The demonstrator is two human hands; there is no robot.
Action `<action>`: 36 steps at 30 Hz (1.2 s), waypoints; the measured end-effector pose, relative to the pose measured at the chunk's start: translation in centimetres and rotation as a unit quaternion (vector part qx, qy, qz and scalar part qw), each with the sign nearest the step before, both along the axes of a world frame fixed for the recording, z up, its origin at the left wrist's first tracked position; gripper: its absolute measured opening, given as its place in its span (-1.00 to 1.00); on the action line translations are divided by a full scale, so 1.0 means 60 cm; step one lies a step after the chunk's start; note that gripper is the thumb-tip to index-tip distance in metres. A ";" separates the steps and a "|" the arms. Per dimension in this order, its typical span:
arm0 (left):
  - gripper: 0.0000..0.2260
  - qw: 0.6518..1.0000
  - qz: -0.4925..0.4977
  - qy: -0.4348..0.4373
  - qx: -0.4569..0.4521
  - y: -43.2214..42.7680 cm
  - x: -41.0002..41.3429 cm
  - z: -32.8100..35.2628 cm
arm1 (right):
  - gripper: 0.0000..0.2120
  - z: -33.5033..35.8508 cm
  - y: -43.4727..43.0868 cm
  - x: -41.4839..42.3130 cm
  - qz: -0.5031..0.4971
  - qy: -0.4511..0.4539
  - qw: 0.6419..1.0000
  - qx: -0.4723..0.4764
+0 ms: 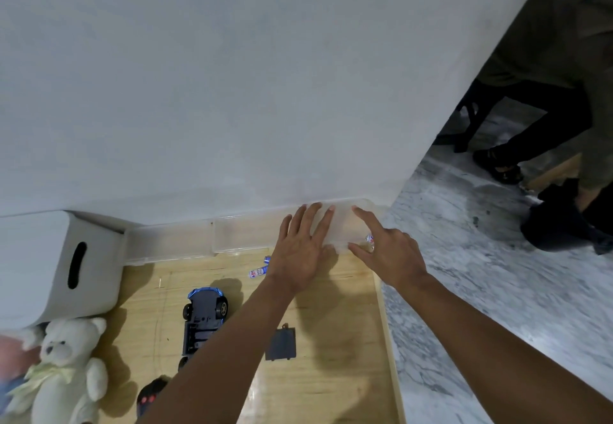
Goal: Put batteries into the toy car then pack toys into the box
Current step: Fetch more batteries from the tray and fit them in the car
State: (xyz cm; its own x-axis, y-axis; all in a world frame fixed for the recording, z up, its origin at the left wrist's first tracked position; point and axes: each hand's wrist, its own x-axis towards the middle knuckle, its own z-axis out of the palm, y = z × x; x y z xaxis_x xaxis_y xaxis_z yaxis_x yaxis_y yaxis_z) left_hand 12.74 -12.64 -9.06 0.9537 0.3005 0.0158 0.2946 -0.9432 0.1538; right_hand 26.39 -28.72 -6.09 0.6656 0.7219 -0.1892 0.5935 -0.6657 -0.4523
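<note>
- Car (204, 315): blue toy, lying upside down on the wooden tabletop, battery bay open, its near end hidden by a forearm.
- Cover (281, 343): dark flat panel, lying right of the car, apart from it.
- Batteries (259, 270): white-and-blue cells lying far of the car.
- Box (49, 267): white, with a slot handle, far left.
- Bear (64, 370): cream plush, near left, on its back.
</note>
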 end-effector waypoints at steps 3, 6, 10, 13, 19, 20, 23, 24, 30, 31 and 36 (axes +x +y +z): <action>-0.46 0.999 -0.025 0.006 0.032 0.015 -0.010 0.017 | -0.37 0.005 -0.005 -0.003 -0.019 0.042 0.999 0.020; -0.48 0.999 -0.025 0.038 0.024 0.015 -0.008 0.023 | -0.52 0.001 -0.010 -0.022 -0.034 -0.006 0.995 0.092; -0.42 0.999 -0.015 0.042 0.007 0.013 -0.005 0.026 | -0.72 -0.005 -0.002 -0.040 -0.043 -0.067 0.991 0.111; -0.44 0.999 -0.036 0.035 0.016 0.020 -0.005 0.031 | -0.69 -0.006 -0.001 -0.038 -0.066 -0.047 0.992 0.094; -0.51 0.996 -0.031 0.058 -0.067 0.028 -0.003 0.055 | -0.52 0.005 -0.002 -0.034 -0.157 0.018 0.986 0.059; -0.50 0.995 -0.023 0.057 -0.074 0.028 -0.003 0.058 | -0.49 0.006 0.000 -0.033 -0.166 0.023 0.984 0.054; -0.51 0.994 -0.016 0.047 -0.100 0.030 -0.003 0.060 | -0.46 0.012 0.004 -0.034 -0.170 0.026 0.984 0.037; -0.48 0.993 -0.012 0.049 -0.110 0.031 -0.003 0.061 | -0.46 0.013 0.005 -0.033 -0.164 0.022 0.986 0.030; -0.44 0.981 0.024 0.005 -0.191 0.044 0.002 0.070 | -0.36 0.009 -0.005 -0.034 -0.143 0.032 0.986 0.073; -0.45 0.979 0.030 -0.007 -0.200 0.045 0.003 0.071 | -0.37 0.008 -0.010 -0.036 -0.139 0.029 0.986 0.091; -0.65 0.975 0.054 -0.056 -0.208 0.051 0.006 0.077 | -0.46 0.010 -0.024 -0.035 -0.102 -0.044 0.985 0.135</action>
State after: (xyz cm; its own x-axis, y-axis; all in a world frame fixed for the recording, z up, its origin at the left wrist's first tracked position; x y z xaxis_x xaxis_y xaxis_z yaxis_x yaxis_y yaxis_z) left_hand 13.13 -9.61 -4.42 0.9156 0.4011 -0.0265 0.3477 -0.7572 0.5530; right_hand 24.31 -30.15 -5.47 0.8074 0.5873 0.0564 0.5045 -0.6376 -0.5822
